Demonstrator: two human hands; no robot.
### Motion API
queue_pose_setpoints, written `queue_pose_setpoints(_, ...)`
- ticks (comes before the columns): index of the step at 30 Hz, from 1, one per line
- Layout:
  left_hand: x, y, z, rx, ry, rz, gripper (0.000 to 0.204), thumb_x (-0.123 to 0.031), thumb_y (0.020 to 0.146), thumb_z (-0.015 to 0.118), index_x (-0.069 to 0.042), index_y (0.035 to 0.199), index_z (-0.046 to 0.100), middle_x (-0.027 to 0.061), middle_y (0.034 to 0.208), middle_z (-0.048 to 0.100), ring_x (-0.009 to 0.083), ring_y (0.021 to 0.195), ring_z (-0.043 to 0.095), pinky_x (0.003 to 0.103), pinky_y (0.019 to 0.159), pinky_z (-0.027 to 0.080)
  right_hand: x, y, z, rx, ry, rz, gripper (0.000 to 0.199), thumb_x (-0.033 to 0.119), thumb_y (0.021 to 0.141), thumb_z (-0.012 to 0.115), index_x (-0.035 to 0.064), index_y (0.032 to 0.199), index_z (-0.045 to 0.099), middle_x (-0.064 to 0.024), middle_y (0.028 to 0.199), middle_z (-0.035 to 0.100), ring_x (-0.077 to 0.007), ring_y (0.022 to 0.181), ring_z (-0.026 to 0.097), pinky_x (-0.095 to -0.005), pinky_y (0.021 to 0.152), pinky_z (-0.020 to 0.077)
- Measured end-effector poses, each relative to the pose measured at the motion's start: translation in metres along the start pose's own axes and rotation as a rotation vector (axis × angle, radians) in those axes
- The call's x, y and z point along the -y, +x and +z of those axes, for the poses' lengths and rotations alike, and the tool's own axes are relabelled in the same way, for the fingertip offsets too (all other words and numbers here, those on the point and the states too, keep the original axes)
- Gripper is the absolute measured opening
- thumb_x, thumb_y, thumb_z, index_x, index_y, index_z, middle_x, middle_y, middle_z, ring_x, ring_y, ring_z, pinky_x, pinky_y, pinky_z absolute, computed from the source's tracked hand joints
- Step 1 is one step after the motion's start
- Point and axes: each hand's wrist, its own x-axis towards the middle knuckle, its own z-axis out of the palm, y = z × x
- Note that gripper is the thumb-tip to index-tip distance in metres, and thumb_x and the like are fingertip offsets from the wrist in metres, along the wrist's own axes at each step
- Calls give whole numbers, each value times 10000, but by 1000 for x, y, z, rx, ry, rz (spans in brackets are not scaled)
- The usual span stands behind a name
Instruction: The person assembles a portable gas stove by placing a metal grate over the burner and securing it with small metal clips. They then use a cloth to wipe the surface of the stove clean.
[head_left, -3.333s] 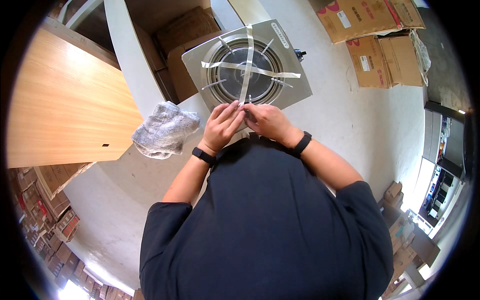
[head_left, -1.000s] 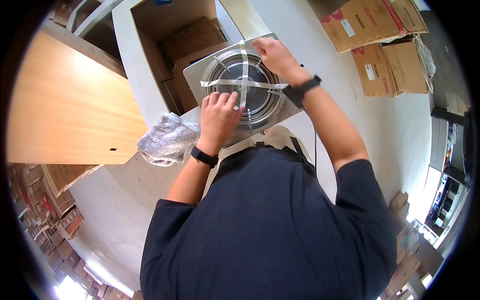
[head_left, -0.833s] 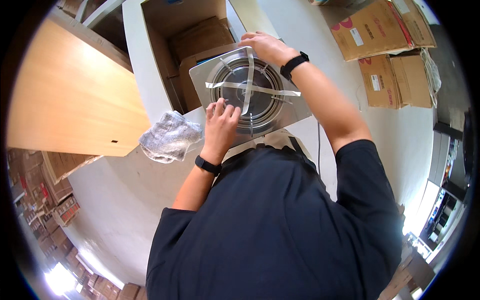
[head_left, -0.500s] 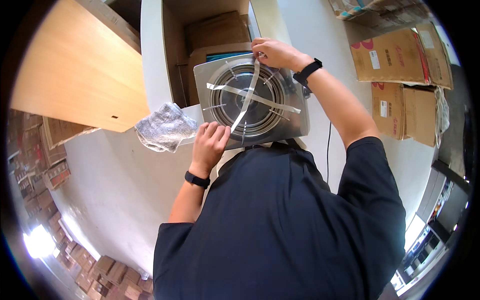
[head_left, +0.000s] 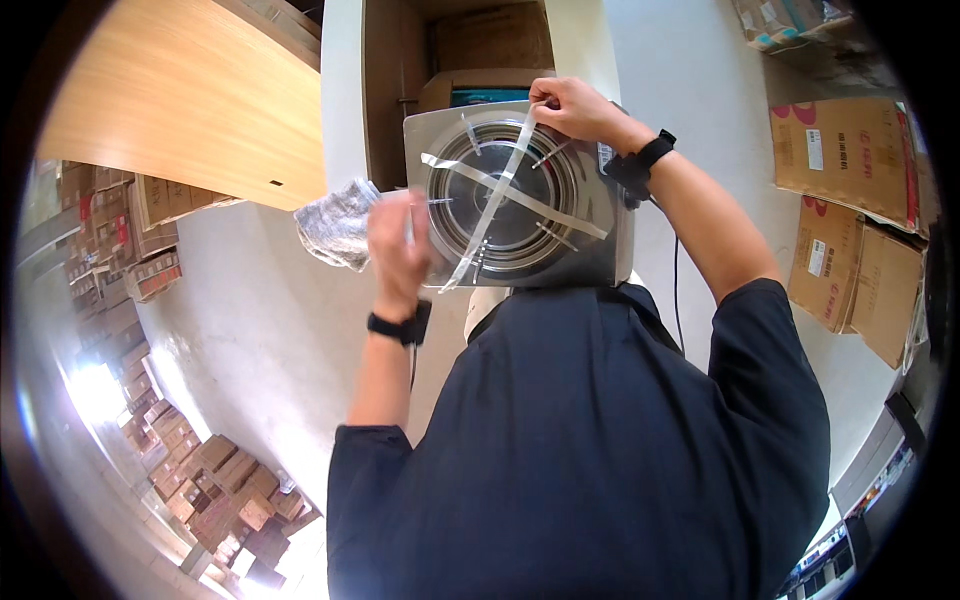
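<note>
A square metal cooktop (head_left: 603, 262) with a round, ringed centre and short metal spokes sits right in front of my body. Two strips of pale tape cross over it. The longer tape strip (head_left: 518, 150) runs from the far edge to the near left corner, over the other tape strip (head_left: 570, 218). At the far edge, my right hand (head_left: 575, 106) is closed in a pinch on the long strip's far end. My left hand (head_left: 398, 245) hovers by the cooktop's left edge, off the tape's near end; motion smears its fingers.
A crumpled grey cloth (head_left: 335, 232) lies left of the cooktop. Beyond is an open-topped compartment with cardboard (head_left: 490, 40) inside. A wooden panel (head_left: 190, 100) stands at far left. Cartons (head_left: 845, 150) stack at right, more boxes (head_left: 215, 465) at lower left. A black cord (head_left: 677, 290) hangs at right.
My left hand has let go of the near end of the long tape strip and moved up and left. My right hand stays at its far end. The view has shifted slightly.
</note>
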Motion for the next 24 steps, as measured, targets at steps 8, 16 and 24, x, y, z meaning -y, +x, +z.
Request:
queue_pose_setpoints(8,55,66,47,255,-37,-449,202,-161,918,753,19,1009,746,125,820,737,253,747,708,365,713,559,-18,5,4,-49,64,-35,226,201,856,665,-2,954,687,-152,807,717,-252,737,654,-364,726,542)
queue_pose_setpoints(16,28,61,49,66,12,-278,136,-115,971,667,17,953,696,184,887,705,343,831,683,424,750,534,-17,-3,5,-69,105,-38,197,147,862,652,5,998,662,-144,818,700,-231,754,655,-371,729,539)
queue_pose_setpoints(24,10,65,41,75,-134,-368,212,-177,1053,621,23,992,653,145,925,732,252,834,712,363,756,549,-6,-106,24,-434,-257,-246,199,125,919,682,32,1089,634,-171,995,714,-368,908,695,-447,791,570)
